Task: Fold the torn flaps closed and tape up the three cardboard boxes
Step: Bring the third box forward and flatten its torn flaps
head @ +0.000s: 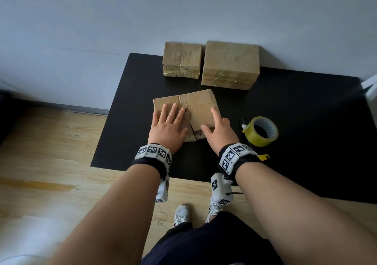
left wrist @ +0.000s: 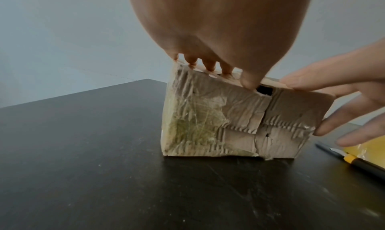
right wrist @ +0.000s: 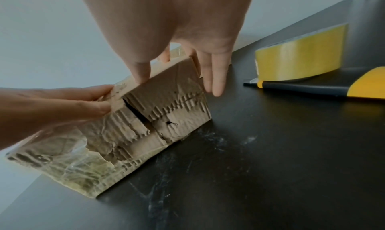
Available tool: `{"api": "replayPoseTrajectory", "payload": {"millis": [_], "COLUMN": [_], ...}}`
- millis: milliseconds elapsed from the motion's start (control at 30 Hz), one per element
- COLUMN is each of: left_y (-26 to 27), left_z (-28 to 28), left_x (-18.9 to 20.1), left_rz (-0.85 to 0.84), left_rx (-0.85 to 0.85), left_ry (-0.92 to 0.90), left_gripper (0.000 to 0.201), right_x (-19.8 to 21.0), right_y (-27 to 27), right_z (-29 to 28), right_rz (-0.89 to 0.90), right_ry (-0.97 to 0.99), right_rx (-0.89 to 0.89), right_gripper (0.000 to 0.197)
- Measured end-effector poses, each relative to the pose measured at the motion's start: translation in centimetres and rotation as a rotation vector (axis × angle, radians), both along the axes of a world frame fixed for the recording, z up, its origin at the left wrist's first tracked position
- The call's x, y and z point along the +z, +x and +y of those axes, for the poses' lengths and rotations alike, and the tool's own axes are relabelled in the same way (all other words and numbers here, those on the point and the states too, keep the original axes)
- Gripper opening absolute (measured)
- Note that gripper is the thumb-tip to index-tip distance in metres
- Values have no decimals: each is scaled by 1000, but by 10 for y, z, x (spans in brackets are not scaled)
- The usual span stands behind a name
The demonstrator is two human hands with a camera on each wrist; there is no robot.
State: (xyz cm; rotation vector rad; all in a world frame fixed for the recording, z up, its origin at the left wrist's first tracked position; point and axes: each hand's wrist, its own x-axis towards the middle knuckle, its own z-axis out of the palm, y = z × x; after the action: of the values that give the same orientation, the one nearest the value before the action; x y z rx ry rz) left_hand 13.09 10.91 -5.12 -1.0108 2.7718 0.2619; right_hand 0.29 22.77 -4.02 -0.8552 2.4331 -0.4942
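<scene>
Both hands (head: pixel 193 129) flat, fingers spread, pressing torn box (head: pixel 195 103) top.

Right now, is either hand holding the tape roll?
No: in the head view both the left hand and right hand press on the near box, while the tape roll lies untouched beside it.

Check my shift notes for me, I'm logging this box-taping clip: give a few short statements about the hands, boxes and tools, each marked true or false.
1. Both hands press on the nearest box. True: left hand and right hand lie on its top.
2. The tape roll sits left of that box. False: it lies on the right.
3. The right hand holds the utility knife. False: the knife lies on the black mat.
4. Two more boxes stand by the wall. True: a smaller box and a larger box.
</scene>
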Motion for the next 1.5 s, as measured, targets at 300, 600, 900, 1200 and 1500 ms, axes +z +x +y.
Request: {"api": "replayPoseTrajectory", "payload": {"millis": [300,600,900,1200,1500], "left_y": [-8,-40,-40,-24,-18], "left_z": [0,31,-1,-5,14], "left_x": [10,10,10,26,17], "left_rz": [-110,-69,146,119,214], "left_rx": [-27,116,185,345,273], "left_ry": [-55,-72,-113,5,61], "left_gripper": [84,81,52,45,48], "right_x": [5,15,17,21,15], "right_y": [-8,-34,-29,-18,-17], "right_z": [-8,-14,-11,-23,-28], "right_rz": [-78,76,67,-176,-152], "right_ry": [7,-1,-20,20,-52], "right_rx": [-37,-48,-145,-195,-153], "right_gripper": [65,51,47,44,65]}}
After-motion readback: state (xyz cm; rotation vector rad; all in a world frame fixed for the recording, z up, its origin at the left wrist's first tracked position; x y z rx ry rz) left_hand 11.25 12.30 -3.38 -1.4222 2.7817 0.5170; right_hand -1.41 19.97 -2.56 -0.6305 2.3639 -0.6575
